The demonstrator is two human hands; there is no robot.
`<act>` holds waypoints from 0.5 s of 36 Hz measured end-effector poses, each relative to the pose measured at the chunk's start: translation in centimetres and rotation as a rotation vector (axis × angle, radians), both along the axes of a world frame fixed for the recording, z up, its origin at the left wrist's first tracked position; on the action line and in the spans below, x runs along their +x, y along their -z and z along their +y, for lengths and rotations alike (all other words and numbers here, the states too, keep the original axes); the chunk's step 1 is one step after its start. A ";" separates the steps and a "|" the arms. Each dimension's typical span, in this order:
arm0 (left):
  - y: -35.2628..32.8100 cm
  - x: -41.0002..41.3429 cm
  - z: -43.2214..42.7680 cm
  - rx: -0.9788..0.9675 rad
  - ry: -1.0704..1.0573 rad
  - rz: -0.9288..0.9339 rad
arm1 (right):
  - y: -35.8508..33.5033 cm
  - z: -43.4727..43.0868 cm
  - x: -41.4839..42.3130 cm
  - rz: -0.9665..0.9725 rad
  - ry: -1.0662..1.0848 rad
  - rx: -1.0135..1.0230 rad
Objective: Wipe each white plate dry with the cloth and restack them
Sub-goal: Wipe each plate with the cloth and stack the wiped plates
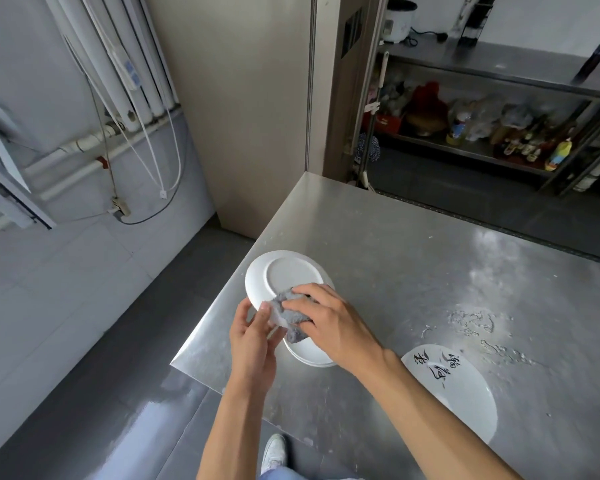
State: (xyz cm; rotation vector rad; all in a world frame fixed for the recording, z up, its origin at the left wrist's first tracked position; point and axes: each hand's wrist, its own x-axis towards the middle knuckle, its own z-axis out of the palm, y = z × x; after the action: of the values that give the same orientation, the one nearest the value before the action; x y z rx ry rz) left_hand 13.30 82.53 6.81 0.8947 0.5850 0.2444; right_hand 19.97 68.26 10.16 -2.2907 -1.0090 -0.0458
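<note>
My left hand (252, 344) grips the near rim of a white plate (284, 275), held tilted with its underside facing me, above the table's left corner. My right hand (329, 323) presses a grey cloth (290, 313) against the lower part of that underside. Directly beneath my hands a short stack of white plates (310, 355) rests on the steel table (395, 258); my hands hide most of it. A larger white plate with black calligraphy (465, 393) lies flat to the right, partly behind my right forearm.
Water drops (471, 322) spot the tabletop right of the stack. The table's left edge drops to a dark floor (118, 393), where my shoe (274, 452) shows. Beyond the far edge stands a steel shelf with bottles (499, 133).
</note>
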 end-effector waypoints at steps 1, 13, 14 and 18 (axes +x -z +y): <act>0.1 -0.1 0.2 -0.021 -0.010 0.002 | 0.0 -0.3 -0.1 0.001 0.004 -0.004; 0.7 -1.1 1.1 -0.076 0.058 -0.017 | 1.7 -2.8 1.4 0.064 0.319 0.014; 0.7 -1.2 1.1 -0.065 0.078 -0.019 | 1.8 -2.8 1.8 0.075 0.340 0.005; 0.8 -1.5 1.1 -0.017 0.173 -0.025 | 1.4 -2.9 3.2 0.189 0.442 0.044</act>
State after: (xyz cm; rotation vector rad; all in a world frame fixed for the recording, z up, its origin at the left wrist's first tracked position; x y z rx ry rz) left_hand 11.80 83.66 6.05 0.9185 0.4827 0.0937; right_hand 23.20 65.36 8.79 -2.3825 -0.3919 -0.0328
